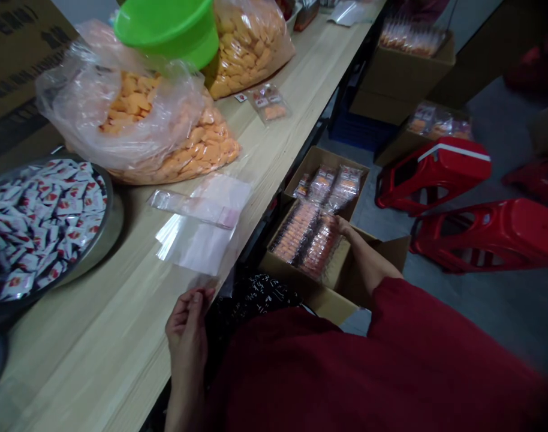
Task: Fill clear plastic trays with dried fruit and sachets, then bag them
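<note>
At the table's front edge my left hand (190, 318) is closed in a pinch. A thin clear plastic bag (211, 281) shows at its fingertips. Just beyond lies a loose pile of flat clear bags (202, 240). My right hand (342, 227) reaches down to the right into a cardboard box (296, 277) on the floor. It touches the far end of a row of orange filled packets (318, 243), its fingers mostly hidden. A second row of packets (295, 231) stands beside that one.
On the table (107, 342) stand a metal bowl (114, 216) of small printed sachets, big bags of orange pieces (202, 147) (251, 54), and a green basin (175, 30). One filled packet (269, 103) lies near the back. Red stools (440, 171) and more boxes (400, 75) stand right.
</note>
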The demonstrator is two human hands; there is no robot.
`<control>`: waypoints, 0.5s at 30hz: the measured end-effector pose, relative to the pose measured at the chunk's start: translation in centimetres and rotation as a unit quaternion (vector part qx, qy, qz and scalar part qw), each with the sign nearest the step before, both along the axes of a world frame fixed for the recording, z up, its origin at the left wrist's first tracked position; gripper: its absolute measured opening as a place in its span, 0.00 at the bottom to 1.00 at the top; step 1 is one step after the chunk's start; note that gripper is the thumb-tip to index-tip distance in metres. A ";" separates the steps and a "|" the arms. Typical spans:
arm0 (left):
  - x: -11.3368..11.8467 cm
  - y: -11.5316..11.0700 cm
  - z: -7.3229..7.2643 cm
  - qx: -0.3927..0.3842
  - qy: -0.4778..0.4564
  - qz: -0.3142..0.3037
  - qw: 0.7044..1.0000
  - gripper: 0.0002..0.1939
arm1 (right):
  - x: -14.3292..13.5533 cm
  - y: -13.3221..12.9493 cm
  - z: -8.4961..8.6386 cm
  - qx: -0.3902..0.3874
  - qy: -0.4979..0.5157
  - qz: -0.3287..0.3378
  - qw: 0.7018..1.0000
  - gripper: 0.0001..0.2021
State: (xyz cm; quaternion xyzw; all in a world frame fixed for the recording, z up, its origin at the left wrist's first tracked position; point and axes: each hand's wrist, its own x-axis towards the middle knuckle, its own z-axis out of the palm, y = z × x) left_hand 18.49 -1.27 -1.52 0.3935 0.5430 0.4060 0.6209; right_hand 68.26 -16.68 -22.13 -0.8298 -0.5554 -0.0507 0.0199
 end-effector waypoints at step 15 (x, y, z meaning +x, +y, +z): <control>-0.9 0.3 -0.3 -0.002 -0.008 0.005 1.000 0.14 | -3.2 0.8 -2.6 0.002 0.298 -0.182 0.937 0.32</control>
